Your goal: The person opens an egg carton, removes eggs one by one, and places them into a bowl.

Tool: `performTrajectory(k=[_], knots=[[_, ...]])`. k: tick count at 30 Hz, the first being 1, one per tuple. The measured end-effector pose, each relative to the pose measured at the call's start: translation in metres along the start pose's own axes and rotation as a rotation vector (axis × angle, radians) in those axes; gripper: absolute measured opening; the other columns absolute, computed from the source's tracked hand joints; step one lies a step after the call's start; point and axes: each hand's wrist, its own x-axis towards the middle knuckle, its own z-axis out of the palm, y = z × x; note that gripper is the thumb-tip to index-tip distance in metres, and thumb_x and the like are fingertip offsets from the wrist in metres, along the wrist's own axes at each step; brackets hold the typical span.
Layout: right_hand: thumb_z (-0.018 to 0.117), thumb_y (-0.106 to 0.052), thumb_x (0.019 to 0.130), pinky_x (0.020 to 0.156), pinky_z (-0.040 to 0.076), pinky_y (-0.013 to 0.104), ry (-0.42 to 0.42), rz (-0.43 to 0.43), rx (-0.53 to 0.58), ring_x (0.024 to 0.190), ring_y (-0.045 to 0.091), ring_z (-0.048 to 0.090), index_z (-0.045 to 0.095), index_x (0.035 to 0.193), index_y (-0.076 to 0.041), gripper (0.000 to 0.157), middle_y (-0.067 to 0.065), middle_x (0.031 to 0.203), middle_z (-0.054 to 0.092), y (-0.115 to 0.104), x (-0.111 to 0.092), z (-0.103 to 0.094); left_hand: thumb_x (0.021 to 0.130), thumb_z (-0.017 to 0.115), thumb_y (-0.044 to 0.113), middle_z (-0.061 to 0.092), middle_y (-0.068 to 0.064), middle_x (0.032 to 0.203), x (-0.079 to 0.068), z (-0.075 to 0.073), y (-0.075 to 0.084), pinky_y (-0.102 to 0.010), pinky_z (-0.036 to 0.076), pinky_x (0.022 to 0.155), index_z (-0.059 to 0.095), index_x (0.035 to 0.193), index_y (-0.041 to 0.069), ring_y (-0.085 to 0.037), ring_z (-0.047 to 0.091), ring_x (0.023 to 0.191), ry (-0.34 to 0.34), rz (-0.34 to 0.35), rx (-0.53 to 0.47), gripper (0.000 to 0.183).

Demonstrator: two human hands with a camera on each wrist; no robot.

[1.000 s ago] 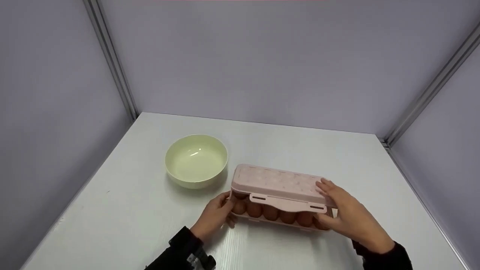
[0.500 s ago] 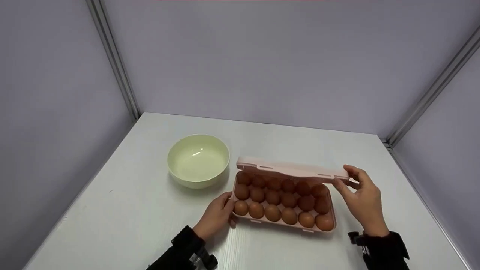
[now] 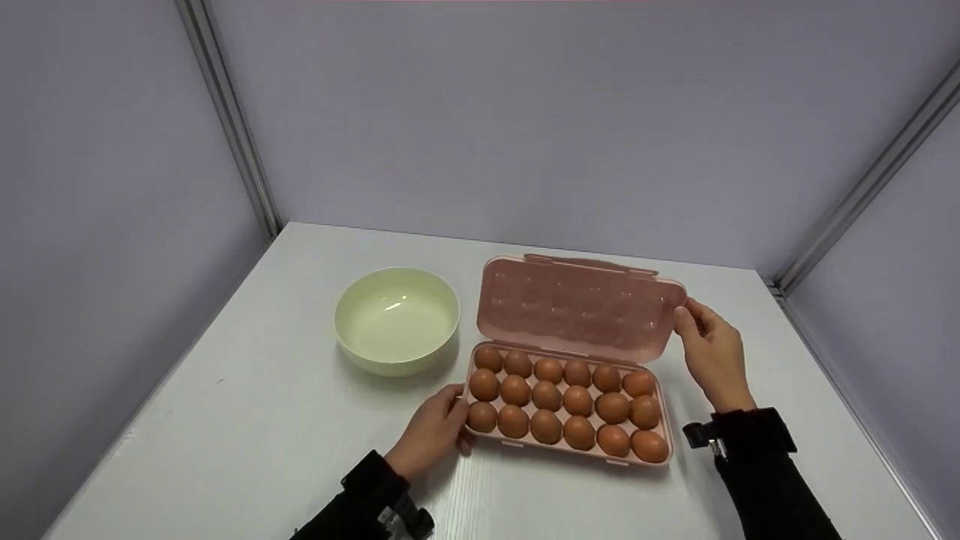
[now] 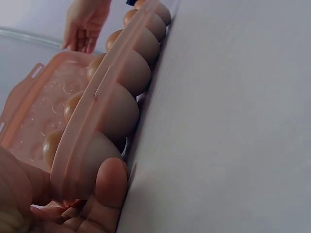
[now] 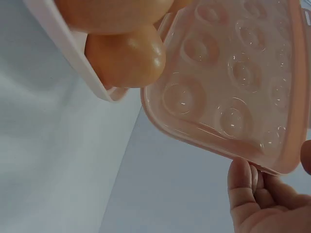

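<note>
A pink plastic egg box lies on the table, its base (image 4: 77, 131) filled with rows of brown eggs (image 3: 547, 396). Behind the eggs its see-through lid (image 3: 577, 307) stands raised and tilted back on the hinge. My left hand (image 3: 429, 436) grips the left end of the base, thumb on the rim and fingertips underneath, as the left wrist view shows. At the lid's right end, my right hand (image 3: 716, 361) holds the edge between thumb and fingers. In the right wrist view, those fingers (image 5: 240, 182) touch the lid's outer rim near its corner.
A pale green bowl (image 3: 397, 322) with nothing in it stands left of the egg box, close to the lid. The white table (image 3: 225, 450) is bordered by grey panels (image 3: 510, 120) at the back and sides.
The lid has swung up and back from over the eggs, uncovering all the rows. My right hand has moved away from me with it. My left hand has stayed at the base's left end.
</note>
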Motion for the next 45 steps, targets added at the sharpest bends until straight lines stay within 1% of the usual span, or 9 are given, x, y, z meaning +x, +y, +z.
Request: performTrajectory(k=[4, 7, 10, 15, 18, 26, 31, 37, 45], knots=[[0.041, -0.044, 0.115, 0.095, 0.044, 0.016, -0.141, 0.014, 0.007, 0.133, 0.037, 0.063, 0.040, 0.164, -0.007, 0.061, 0.022, 0.162, 0.051, 0.000, 0.009, 0.004, 0.112, 0.044, 0.013, 0.070, -0.007, 0.084, -0.004, -0.002, 0.001, -0.033, 0.060, 0.062, 0.053, 0.144, -0.005, -0.016, 0.066, 0.060, 0.012, -0.017, 0.011, 0.038], [0.039, -0.045, 0.115, 0.092, 0.046, 0.019, -0.215, 0.031, 0.024, 0.134, 0.045, 0.060, 0.033, 0.166, -0.007, 0.064, 0.023, 0.166, 0.044, 0.000, 0.017, 0.008, 0.111, 0.045, 0.013, 0.070, -0.006, 0.085, -0.009, -0.003, 0.002, -0.031, 0.059, 0.062, 0.054, 0.143, -0.006, -0.016, 0.066, 0.061, 0.015, -0.025, 0.025, 0.038], [0.040, -0.045, 0.115, 0.088, 0.048, 0.016, -0.226, 0.045, 0.039, 0.126, 0.039, 0.065, 0.035, 0.166, -0.008, 0.063, 0.023, 0.161, 0.051, -0.001, 0.021, 0.010, 0.111, 0.045, 0.013, 0.069, -0.006, 0.085, -0.012, -0.002, 0.002, -0.030, 0.058, 0.063, 0.055, 0.141, -0.006, -0.016, 0.066, 0.061, 0.012, -0.018, 0.044, 0.036], [0.046, -0.044, 0.114, 0.089, 0.051, 0.012, -0.185, 0.046, 0.096, 0.114, 0.011, 0.066, 0.044, 0.161, -0.004, 0.062, 0.023, 0.152, 0.060, 0.002, 0.015, 0.012, 0.112, 0.045, 0.016, 0.069, -0.007, 0.087, -0.012, -0.003, 0.002, -0.029, 0.057, 0.064, 0.054, 0.141, -0.005, -0.016, 0.066, 0.061, 0.012, -0.018, 0.037, 0.037], [0.048, -0.043, 0.113, 0.091, 0.053, 0.013, -0.150, 0.024, 0.107, 0.109, 0.002, 0.065, 0.051, 0.155, -0.001, 0.059, 0.024, 0.145, 0.063, 0.005, 0.010, 0.014, 0.112, 0.046, 0.017, 0.069, -0.007, 0.089, -0.011, -0.004, 0.001, -0.029, 0.057, 0.066, 0.054, 0.142, -0.005, -0.016, 0.066, 0.062, 0.019, -0.031, 0.015, 0.038], [0.060, -0.032, 0.110, 0.080, 0.060, 0.016, -0.024, 0.009, 0.072, 0.087, -0.001, 0.072, 0.067, 0.134, 0.003, 0.043, 0.024, 0.120, 0.073, 0.022, 0.018, 0.017, 0.112, 0.044, 0.015, 0.069, -0.009, 0.089, -0.004, -0.004, 0.001, -0.031, 0.058, 0.065, 0.052, 0.139, -0.005, -0.017, 0.066, 0.061, -0.008, 0.007, 0.036, 0.035], [0.064, -0.027, 0.108, 0.063, 0.059, 0.015, 0.023, 0.051, -0.058, 0.070, -0.003, 0.067, 0.077, 0.119, 0.003, 0.035, 0.025, 0.105, 0.078, 0.029, 0.036, 0.025, 0.112, 0.046, 0.015, 0.067, -0.009, 0.090, -0.004, -0.003, 0.001, -0.032, 0.058, 0.066, 0.052, 0.138, -0.005, -0.017, 0.066, 0.061, -0.019, 0.003, 0.041, 0.033], [0.063, -0.029, 0.107, 0.061, 0.058, 0.016, -0.017, 0.098, -0.099, 0.072, 0.005, 0.071, 0.077, 0.120, 0.006, 0.039, 0.026, 0.105, 0.079, 0.033, 0.049, 0.032, 0.112, 0.046, 0.015, 0.068, -0.008, 0.091, -0.004, -0.001, 0.001, -0.030, 0.058, 0.066, 0.054, 0.136, -0.004, -0.016, 0.066, 0.062, -0.026, -0.015, 0.019, 0.032], [0.058, -0.047, 0.108, 0.074, 0.061, 0.018, -0.071, 0.089, 0.022, 0.085, 0.003, 0.071, 0.072, 0.129, 0.000, 0.053, 0.019, 0.111, 0.076, 0.032, 0.030, 0.021, 0.113, 0.046, 0.018, 0.068, -0.007, 0.087, -0.004, -0.006, 0.003, -0.031, 0.058, 0.066, 0.054, 0.137, -0.004, -0.016, 0.066, 0.064, -0.016, -0.028, -0.026, 0.034]])
